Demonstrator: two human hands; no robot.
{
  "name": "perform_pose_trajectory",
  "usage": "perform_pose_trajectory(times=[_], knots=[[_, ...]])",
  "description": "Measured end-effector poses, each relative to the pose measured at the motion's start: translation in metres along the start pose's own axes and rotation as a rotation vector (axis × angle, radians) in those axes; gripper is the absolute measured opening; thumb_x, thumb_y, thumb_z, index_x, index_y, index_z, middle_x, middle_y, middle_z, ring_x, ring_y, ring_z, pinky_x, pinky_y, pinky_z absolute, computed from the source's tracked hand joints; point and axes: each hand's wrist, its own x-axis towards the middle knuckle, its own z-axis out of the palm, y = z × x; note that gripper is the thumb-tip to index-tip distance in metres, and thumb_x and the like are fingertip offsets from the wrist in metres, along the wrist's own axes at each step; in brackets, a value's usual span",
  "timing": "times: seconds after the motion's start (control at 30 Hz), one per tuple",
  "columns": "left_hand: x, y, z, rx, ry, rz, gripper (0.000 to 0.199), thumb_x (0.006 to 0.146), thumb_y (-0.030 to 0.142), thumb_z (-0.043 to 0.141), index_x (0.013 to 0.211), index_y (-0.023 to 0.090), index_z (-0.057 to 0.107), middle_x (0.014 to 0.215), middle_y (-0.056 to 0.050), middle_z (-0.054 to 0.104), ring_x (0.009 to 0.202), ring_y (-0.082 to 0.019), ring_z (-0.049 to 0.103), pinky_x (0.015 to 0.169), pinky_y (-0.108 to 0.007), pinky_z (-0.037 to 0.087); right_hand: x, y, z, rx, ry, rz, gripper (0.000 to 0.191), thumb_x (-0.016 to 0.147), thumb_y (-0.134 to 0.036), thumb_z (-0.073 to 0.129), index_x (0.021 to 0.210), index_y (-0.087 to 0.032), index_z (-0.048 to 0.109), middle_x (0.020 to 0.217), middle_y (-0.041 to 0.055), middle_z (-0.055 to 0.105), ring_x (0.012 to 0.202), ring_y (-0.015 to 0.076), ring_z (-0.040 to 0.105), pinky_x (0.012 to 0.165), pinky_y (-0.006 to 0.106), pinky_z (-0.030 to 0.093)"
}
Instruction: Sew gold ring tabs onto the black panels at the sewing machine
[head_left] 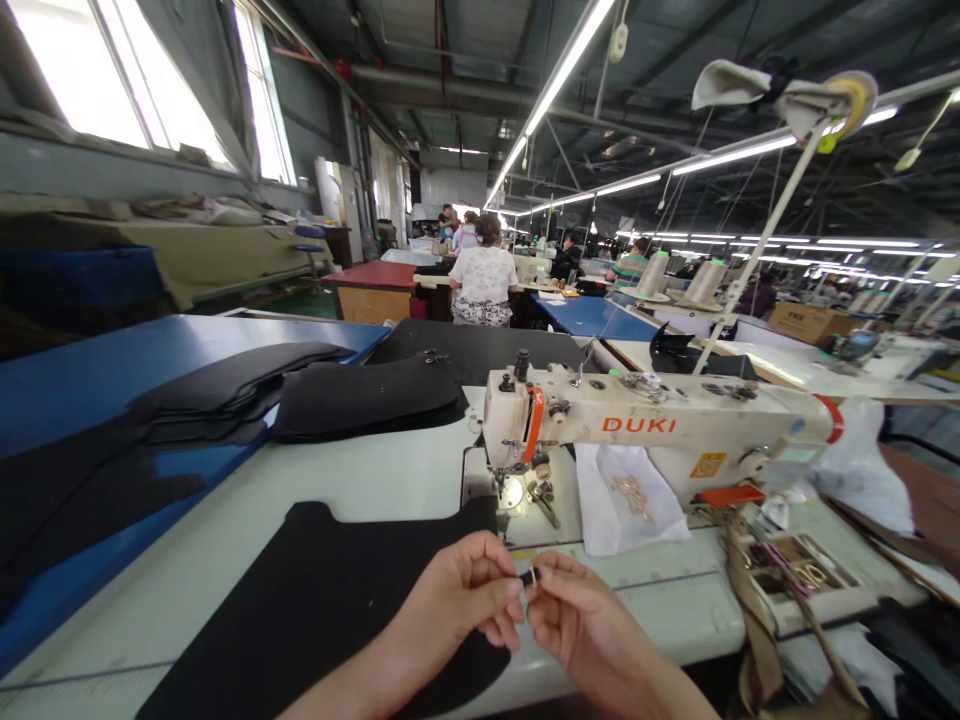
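Observation:
Between my two hands is a short black strap (529, 577) with a small gold-coloured metal ring on it. My left hand (480, 590) pinches its left end, and the fingertips of my right hand (574, 605) close on the other end. Beneath my left hand and forearm lies a large black fabric panel (315, 590) with a notched top edge. Just beyond my hands stands the sewing machine (645, 425), its needle area lit. A white cloth or bag (607, 515) with several gold-coloured metal pieces (631, 495) rests beside the needle area.
Stacked black panels (367, 398) lie at the far left of the machine table (360, 480). On the right, a tray (840, 590) holds metal rings and scissors, with a brown strap (754, 630) hanging by it. A thread stand (765, 230) rises behind. A co-worker (484, 275) sits ahead.

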Motion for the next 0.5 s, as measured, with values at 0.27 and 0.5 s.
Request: perform_pose_trajectory(times=[0.27,0.5], knots=[[-0.006,0.001,-0.008,0.097,0.042,0.004,0.039,0.065,0.041,0.076,0.075,0.017,0.047,0.053,0.003,0.065,0.04,-0.009,0.06,0.039,-0.014,0.036,0.004,0.008,0.003,-0.375,0.016,-0.336,0.032,0.069,-0.045,0.076,0.079,-0.015,0.071,0.064,0.0027,0.067,0.063,0.0124,0.063,0.062,0.023,0.047],[-0.012,-0.001,-0.014,0.063,0.038,0.002,0.045,0.065,0.055,0.073,0.077,0.017,0.051,0.057,-0.001,0.067,0.043,-0.011,0.06,0.041,-0.017,0.039,0.013,0.016,0.004,-0.281,-0.039,-0.221,0.033,0.056,-0.037,0.086,0.071,-0.014,0.068,0.058,0.0017,0.067,0.052,0.011,0.061,0.055,0.022,0.046]])
